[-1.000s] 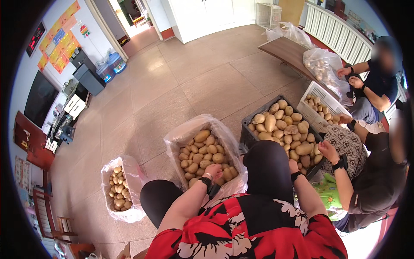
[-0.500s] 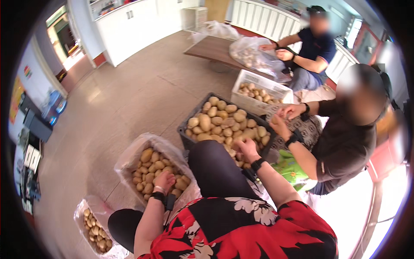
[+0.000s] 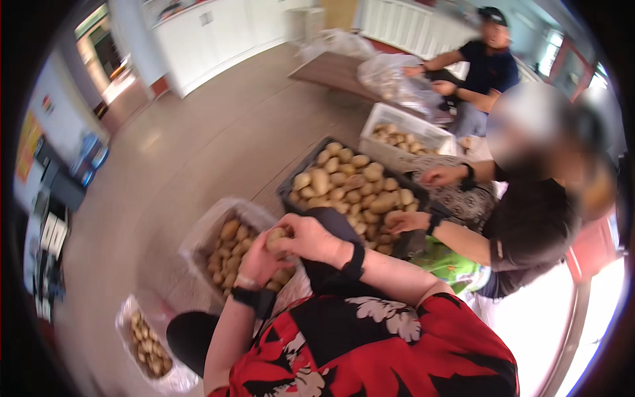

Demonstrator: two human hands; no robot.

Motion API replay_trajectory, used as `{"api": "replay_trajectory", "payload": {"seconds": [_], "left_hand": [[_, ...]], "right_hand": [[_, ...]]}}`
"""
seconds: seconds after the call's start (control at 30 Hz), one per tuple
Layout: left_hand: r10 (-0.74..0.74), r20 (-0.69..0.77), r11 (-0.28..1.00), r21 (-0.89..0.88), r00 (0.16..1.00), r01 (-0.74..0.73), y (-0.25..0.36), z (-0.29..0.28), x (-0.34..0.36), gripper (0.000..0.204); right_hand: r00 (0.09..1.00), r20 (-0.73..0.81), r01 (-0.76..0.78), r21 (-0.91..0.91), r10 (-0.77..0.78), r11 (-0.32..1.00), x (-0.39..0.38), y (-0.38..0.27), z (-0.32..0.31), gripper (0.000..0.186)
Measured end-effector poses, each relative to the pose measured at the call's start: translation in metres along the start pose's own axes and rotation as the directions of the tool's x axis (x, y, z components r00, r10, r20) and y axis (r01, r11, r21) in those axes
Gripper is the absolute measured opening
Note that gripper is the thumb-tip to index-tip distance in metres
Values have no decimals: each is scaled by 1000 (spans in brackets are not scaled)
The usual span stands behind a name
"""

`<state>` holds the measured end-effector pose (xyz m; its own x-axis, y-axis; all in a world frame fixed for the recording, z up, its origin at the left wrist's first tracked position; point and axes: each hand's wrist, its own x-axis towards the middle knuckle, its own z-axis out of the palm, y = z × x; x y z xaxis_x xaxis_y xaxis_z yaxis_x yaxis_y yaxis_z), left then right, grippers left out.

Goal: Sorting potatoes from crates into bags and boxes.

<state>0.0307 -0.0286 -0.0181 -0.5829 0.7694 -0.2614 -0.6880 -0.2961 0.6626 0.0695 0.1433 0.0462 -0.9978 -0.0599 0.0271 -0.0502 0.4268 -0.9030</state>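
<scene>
Over a plastic-lined box of potatoes (image 3: pixel 228 231), my left hand (image 3: pixel 260 258) and my right hand (image 3: pixel 301 238) are together, both closed on a potato (image 3: pixel 278 239) between them. To the right, a black crate (image 3: pixel 336 185) is heaped with potatoes. A smaller lined container of potatoes (image 3: pixel 145 341) sits by my left knee. Beside the black crate, a co-worker in a dark shirt (image 3: pixel 522 225) has one hand at the crate's potatoes and the other raised over a patterned cloth (image 3: pixel 460 192).
A white crate (image 3: pixel 407 139) of potatoes stands behind the black crate. Another person (image 3: pixel 489 73) sits beside a clear bag (image 3: pixel 390 76) on a low wooden board (image 3: pixel 317 73). White cabinets (image 3: pixel 211 43) and blue water bottles (image 3: pixel 92 159) stand along the walls.
My right hand has moved from the black crate to join my left, lifted out of the lined box, on a potato. The co-worker's nearer hand has lowered to the crate.
</scene>
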Motion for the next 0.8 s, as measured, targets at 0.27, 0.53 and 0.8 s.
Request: {"api": "replay_trajectory", "payload": {"seconds": [0.27,0.53,0.8], "left_hand": [[-140,-242,952,-299,960,64,-62,-106,6,41],[-79,-753,862,-382,654,-335,-92,-212,-8,40],[-13,-880,655,-365,474,-661,-72,-282,-18,28]], "right_hand": [[958,-282,74,72,-50,995,6,23,-24,27],[918,-353,-290,-290,179,912,-33,159,-103,27],[874,-313,-482,-651,371,586,-110,272,-96,55]]}}
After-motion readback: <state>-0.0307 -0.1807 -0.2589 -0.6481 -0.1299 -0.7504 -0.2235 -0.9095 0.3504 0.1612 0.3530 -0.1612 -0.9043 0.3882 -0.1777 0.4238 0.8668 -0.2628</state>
